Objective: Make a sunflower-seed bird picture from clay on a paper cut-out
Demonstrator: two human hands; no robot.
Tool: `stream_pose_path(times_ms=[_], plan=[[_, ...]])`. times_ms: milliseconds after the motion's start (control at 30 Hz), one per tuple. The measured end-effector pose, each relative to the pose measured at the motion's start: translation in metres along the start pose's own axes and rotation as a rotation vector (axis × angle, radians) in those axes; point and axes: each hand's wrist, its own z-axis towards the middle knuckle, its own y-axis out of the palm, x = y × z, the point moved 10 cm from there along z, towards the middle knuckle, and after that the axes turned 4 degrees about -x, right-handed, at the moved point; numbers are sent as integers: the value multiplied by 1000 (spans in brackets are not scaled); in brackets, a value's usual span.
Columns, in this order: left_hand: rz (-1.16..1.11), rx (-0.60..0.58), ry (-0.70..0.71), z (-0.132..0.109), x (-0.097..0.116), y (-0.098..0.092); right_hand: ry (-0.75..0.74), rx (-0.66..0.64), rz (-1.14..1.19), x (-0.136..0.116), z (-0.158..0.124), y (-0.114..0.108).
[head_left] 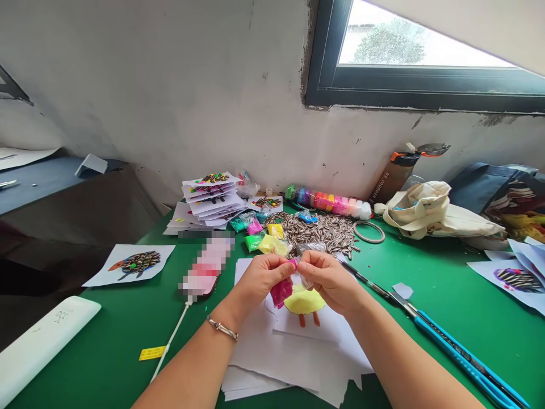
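My left hand point(266, 278) is closed on a small packet of magenta modelling clay point(281, 292), which hangs below its fingers. A bit of the pink shows at the fingertips. Close beside it, my right hand point(332, 279) pinches clear plastic point(304, 279); whether this is part of the same packet I cannot tell. Both hands are held over a sheet of white paper point(293, 326) with a yellow rounded body point(305, 301) and two brown legs on it. The upper part of that picture is hidden behind the hands. More paper point(264, 375) lies underneath.
Sunflower seeds point(319, 230) are piled behind the hands, beside colored clay packets point(275, 245). A stack of seed pictures point(210, 199) stands back left. Blue-handled tongs point(451, 341) lie right. A roll of tape point(369, 232), a canvas bag point(426, 213) and a charging phone point(206, 267) share the green table.
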Motion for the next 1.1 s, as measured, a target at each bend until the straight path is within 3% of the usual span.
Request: stream_pose_path(times_ms=[233,500,767,933,1100], plan=[[3,31,24,3,-2,-11,-13,-41,35,1,1,3],[-54,-8,39,3,-2,-8,14,-100,-11,4,0,2],[-1,-30,22,4,-5,-8,-44,26,-366,-10,0,-5],[52,-61,25,2,-1,-5,-147,-66,-331,-18,-1,7],[93,-57,10,5,-4,-7,-218,-32,-554,-26,-3,5]])
